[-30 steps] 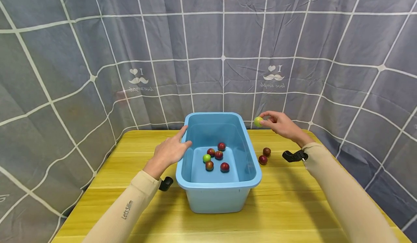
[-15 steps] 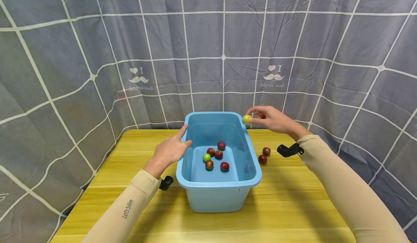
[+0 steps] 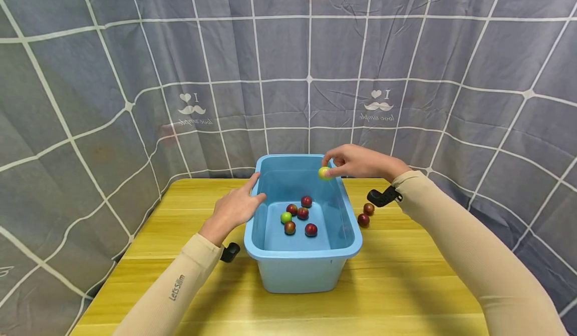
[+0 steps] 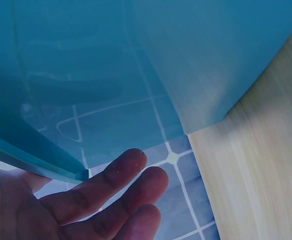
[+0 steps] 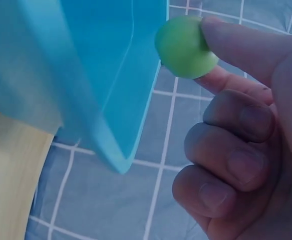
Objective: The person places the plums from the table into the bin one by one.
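Note:
In the head view my right hand point(image 3: 360, 161) pinches a yellow-green plum point(image 3: 324, 173) between thumb and index finger, over the right side of a blue plastic tub point(image 3: 306, 255). The right wrist view shows this plum point(image 5: 185, 47) at the fingertips, with the other fingers curled below it. My left hand point(image 3: 236, 208) rests at the tub's left rim, thumb over the rim and fingers straight along the outside. Inside the tub, a bright green plum point(image 3: 286, 218) lies among several dark red plums point(image 3: 311, 230) on the floor.
Two dark red plums, a nearer one point(image 3: 363, 220) and a farther one point(image 3: 368, 209), lie on the wooden table point(image 3: 405, 276) right of the tub. A grey curtain point(image 3: 288, 50) with white grid lines hangs behind the table and along both sides.
My right hand has moved left with the yellow-green plum, from beyond the tub's right rim to above its interior. My left hand and the plums in the tub stay put.

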{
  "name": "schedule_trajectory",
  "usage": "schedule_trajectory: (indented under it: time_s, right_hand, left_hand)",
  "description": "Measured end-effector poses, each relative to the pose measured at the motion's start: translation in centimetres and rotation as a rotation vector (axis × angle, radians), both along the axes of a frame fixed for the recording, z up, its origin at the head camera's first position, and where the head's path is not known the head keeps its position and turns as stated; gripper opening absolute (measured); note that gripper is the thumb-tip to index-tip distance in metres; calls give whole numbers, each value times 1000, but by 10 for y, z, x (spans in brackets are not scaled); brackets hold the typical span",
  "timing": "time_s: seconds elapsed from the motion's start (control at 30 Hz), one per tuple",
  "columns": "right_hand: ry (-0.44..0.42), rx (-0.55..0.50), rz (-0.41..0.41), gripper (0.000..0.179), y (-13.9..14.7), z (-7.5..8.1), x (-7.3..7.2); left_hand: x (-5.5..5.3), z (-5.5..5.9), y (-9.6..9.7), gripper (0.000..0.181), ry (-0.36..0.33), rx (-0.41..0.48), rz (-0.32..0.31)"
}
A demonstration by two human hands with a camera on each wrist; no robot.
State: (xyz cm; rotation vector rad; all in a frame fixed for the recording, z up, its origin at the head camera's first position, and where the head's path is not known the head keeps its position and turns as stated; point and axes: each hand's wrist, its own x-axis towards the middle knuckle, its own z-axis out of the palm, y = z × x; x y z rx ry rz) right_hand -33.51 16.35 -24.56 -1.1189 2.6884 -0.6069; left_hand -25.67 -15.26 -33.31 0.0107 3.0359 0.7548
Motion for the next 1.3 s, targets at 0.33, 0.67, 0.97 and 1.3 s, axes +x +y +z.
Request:
schedule_trajectory:
  time_s: [0.33,0.67,0.97,1.3]
  right_hand:
    - [-11,86,39,23,-28,0,-14]
    - [3,216,8,22,-49,-11,-34]
    - [-4,309,-64,27,-57,-15,-45]
    - [-24,321,-123,29,-54,-18,-50]
  left_hand:
    - [0,0,0,73,-4,3,3]
    - [0,-2,1,73,-6,1,7]
    - [1,-1,1,73,0,5,12]
    - [1,0,2,73,-2,5,10]
